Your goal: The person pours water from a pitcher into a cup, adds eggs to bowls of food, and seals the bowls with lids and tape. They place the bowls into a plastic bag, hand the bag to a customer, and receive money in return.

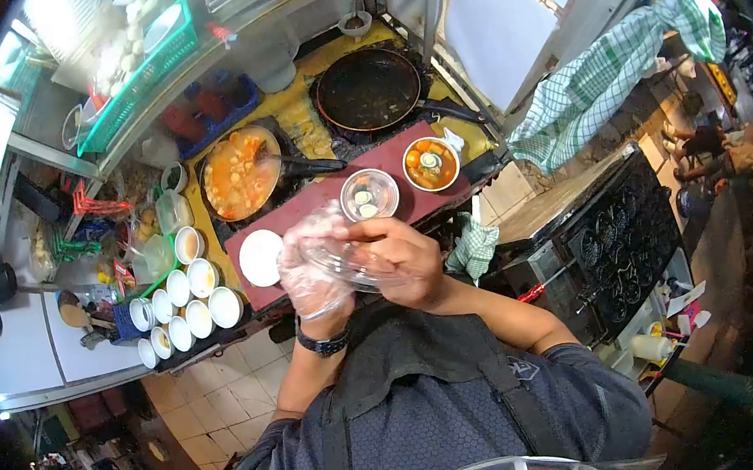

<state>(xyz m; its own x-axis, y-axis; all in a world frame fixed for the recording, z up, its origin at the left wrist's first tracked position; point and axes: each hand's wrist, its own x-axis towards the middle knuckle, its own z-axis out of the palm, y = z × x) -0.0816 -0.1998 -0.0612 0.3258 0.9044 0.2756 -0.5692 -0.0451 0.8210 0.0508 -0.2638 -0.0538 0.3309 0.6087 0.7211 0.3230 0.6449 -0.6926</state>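
Right now, a clear round plastic lid (353,269) sits between the left hand (311,264) and right hand (408,264)

On my head view, the left hand wears a see-through plastic glove, with a black watch (323,344) on its wrist; its fingers bend around one side of the lid, though the glove blurs each one. The bare right hand's fingers are curled and closed on the other side.

I have the lid near a clear round container (369,196) with egg pieces inside, on a dark red board (319,202) across the bench (298,111). Right of that container stands a white bowl of orange soup (431,175); a white round item (262,258) lies to the left. Beyond are a pan of orange stew (238,180) and a dark round pan (369,91).
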